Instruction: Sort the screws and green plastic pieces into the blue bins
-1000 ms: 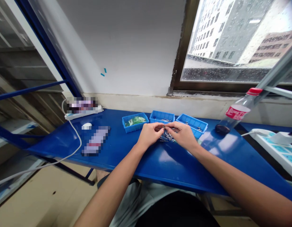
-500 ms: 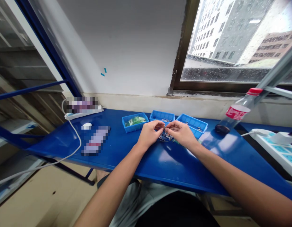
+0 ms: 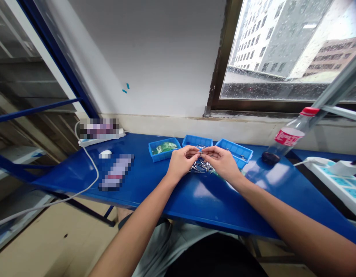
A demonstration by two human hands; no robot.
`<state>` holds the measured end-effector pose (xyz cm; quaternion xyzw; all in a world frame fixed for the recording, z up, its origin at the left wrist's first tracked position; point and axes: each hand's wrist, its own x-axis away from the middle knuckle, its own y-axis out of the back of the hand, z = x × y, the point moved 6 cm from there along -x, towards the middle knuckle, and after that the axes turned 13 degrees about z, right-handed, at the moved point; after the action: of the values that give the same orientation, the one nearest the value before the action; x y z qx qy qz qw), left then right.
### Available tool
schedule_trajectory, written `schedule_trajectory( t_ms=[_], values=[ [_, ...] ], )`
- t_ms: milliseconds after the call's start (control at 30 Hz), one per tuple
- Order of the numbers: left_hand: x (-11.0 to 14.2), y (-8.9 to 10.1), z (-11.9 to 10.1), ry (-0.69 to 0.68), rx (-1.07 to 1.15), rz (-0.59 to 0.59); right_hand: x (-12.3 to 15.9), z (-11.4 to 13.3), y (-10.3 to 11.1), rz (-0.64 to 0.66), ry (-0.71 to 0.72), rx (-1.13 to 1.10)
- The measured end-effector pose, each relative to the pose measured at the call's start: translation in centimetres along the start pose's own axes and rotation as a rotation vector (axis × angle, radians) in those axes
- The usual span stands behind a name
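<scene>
My left hand (image 3: 180,161) and my right hand (image 3: 222,161) meet fingertip to fingertip above the table. Both are closed in a pinch, and whatever sits between the fingertips is too small to name. Just below them lies a loose pile of thin, shiny metal pins (image 3: 197,167). Beyond the hands stand a blue bin (image 3: 197,140) with some metal pieces, a blue bin (image 3: 165,155) of green and whitish pieces on the left, and a blue bin (image 3: 235,146) with a few dark or metal pieces on the right. Some greenish pieces lie partly hidden under my right hand.
A nearly drained bottle (image 3: 290,135) with a red cap leans at the right, near a white power strip (image 3: 346,188). On the left are a blurred-out flat item (image 3: 117,172), a small white object (image 3: 105,154) and a white cable (image 3: 96,169). A wall and window close off the back.
My fingertips have shifted slightly against each other, and my left hand has moved a touch to the left. A bit more of the metal pile shows beneath. The bins have not moved.
</scene>
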<state>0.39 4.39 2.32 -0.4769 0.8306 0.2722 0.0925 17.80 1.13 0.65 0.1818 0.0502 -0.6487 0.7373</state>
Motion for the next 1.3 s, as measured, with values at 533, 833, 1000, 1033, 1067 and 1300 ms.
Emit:
schedule_trajectory(
  t_ms=[533,833,1000,1033,1067,1300],
  values=[
    [0.1,0.4,-0.5,-0.026,0.035,-0.047,0.4,0.1,-0.7,0.025,0.090,0.029],
    [-0.2,1.3,-0.3,-0.031,0.088,-0.150,0.4,0.7,-0.6,0.021,0.056,0.109],
    [-0.1,1.3,-0.3,-0.025,0.098,-0.162,0.4,0.5,-0.6,0.028,0.046,0.123],
    [-0.1,1.2,-0.4,-0.027,0.103,-0.164,0.4,0.5,-0.6,0.031,0.045,0.125],
    [-0.2,1.2,-0.4,-0.031,0.111,-0.164,0.4,0.5,-0.6,0.033,0.044,0.125],
    [-0.4,1.4,0.6,-0.018,0.299,-0.176,0.5,0.6,-0.8,0.052,0.039,0.120]
  ],
)
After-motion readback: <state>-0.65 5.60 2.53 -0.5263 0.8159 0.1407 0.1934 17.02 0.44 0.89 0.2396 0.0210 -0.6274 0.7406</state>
